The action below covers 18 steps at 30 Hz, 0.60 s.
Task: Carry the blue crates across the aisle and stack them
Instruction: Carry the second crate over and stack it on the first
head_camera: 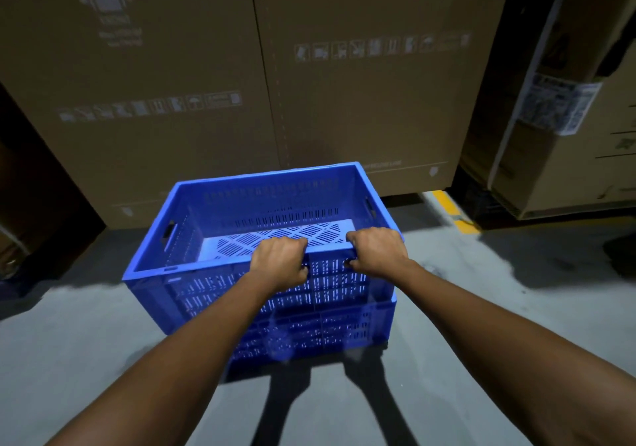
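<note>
A blue slotted plastic crate (220, 211) sits straight ahead of me, open at the top, with hand holes in its left and right walls. It rests on a second blue crate (309, 339), whose front wall shows below it and which stands on the grey floor. My left hand (280, 263) is closed over the near rim of the upper crate, left of centre. My right hand (377, 252) grips the same rim just to the right. Both forearms reach forward from the bottom of the view.
Tall brown cardboard cartons (361, 101) form a wall right behind the crates. More cartons (557, 170) with a white label stand at the right. A yellow floor line (454, 211) runs along them. Grey concrete floor (69, 342) lies on both sides.
</note>
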### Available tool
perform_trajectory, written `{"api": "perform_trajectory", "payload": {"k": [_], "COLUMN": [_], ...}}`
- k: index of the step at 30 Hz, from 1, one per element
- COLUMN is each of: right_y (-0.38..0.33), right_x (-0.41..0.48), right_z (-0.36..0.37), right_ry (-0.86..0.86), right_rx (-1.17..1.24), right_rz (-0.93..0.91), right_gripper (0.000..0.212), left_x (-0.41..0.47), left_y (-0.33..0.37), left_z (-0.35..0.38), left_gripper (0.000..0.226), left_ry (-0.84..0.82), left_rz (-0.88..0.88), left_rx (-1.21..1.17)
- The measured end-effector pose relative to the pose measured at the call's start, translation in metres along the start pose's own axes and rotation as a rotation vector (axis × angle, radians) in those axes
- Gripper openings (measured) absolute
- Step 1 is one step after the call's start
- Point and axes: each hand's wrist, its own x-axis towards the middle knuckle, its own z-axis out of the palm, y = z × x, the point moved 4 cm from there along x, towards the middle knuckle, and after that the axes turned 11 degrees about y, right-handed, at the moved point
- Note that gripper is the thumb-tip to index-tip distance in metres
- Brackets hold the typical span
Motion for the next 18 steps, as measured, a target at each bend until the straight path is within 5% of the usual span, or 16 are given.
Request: {"api": "perform_trajectory", "payload": {"k": [13,18], "right_y": [0.003,0.003], "right_x": [-0.001,0.0], "right_z": [0.002,-0.001], "right_ry": [-0.007,-0.084], "right_rx": [-0.003,0.014], "right_rz": [-0.001,0.033], "right_gripper": [0.033,0.032], "left_x": [-0.001,-0.005], "left_y": [0.004,0.004], "left_z": [-0.001,-0.01], "left_gripper": [0.025,0.041], "left_ry": [-0.015,-0.042], "left_rz": [-0.029,0.078], "left_rx": [-0.02,-0.113]}}
